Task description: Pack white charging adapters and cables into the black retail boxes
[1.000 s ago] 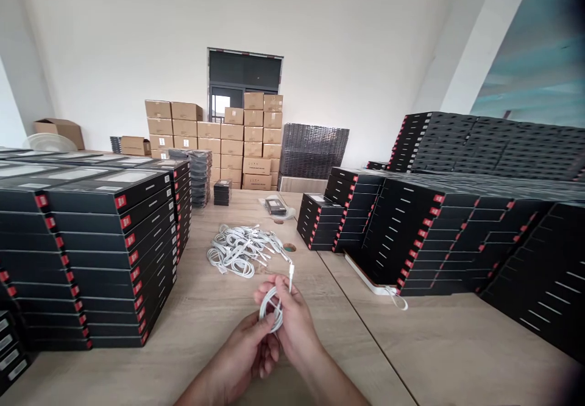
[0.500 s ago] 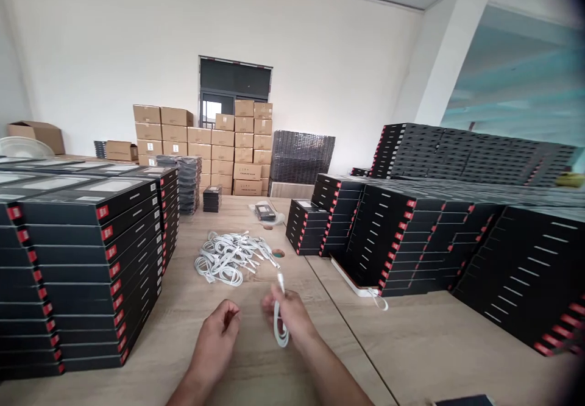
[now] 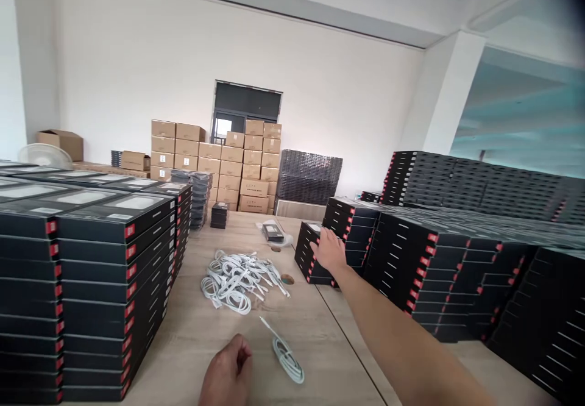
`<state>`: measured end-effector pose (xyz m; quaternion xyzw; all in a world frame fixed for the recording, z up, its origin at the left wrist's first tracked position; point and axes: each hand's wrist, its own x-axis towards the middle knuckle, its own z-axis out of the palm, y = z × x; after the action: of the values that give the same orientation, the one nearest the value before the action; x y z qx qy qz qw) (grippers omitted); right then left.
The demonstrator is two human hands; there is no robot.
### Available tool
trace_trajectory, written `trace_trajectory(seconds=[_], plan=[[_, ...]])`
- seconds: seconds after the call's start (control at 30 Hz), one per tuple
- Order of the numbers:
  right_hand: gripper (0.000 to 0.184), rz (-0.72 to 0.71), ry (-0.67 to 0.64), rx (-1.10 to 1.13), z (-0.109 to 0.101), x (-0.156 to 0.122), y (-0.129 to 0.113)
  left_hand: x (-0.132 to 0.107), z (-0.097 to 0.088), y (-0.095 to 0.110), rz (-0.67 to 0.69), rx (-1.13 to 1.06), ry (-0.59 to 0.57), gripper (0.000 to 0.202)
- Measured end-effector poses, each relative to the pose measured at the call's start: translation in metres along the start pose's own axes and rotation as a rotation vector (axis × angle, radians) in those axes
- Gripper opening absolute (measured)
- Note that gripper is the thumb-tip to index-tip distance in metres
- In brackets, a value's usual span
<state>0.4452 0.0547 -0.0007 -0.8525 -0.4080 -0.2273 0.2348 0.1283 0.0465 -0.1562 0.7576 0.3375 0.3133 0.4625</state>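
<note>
A coiled white cable [image 3: 287, 358] lies by itself on the wooden table [image 3: 315, 342], its plug end pointing away from me. Just left of that coil my left hand [image 3: 227, 372] rests low over the table, fingers curled closed, with nothing visible in them. My right hand [image 3: 329, 249] is stretched forward over a short stack of black boxes [image 3: 305, 253]. Its thumb and fingers are apart, at the top box, which they partly hide. Beyond the single coil lies a tangled pile of white cables [image 3: 242, 281].
Tall stacks of black boxes with red tabs stand on the left [image 3: 95, 296] and right [image 3: 411, 259]. Farther back are a plastic-wrapped item [image 3: 273, 232], a small dark stack [image 3: 219, 215] and brown cartons [image 3: 233, 168]. A round hole [image 3: 287, 279] opens in the tabletop.
My right hand has let go of the coiled cable, leaving it on the table, and has moved forward to the short box stack. My left hand stays curled. The camera view has shifted.
</note>
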Motion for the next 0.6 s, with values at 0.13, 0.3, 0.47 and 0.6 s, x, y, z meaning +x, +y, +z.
trace_trajectory(seconds=[0.13, 0.3, 0.47, 0.6], plan=[[0.032, -0.122, 0.009, -0.087, -0.009, 0.009, -0.001, 0.002, 0.001, -0.002, 0.009, -0.06, 0.019, 0.009], [0.029, -0.369, 0.073, -0.098, -0.036, -0.029, -0.029, 0.001, -0.002, -0.001, 0.001, -0.317, 0.068, 0.022], [0.03, -0.784, 0.27, 0.227, -0.042, -0.145, -0.082, 0.004, -0.016, 0.013, -0.121, -1.081, 0.063, 0.055], [0.048, -0.878, -0.018, 0.554, -0.026, -0.231, -0.107, 0.002, -0.037, 0.025, -0.186, -1.268, 0.202, 0.051]])
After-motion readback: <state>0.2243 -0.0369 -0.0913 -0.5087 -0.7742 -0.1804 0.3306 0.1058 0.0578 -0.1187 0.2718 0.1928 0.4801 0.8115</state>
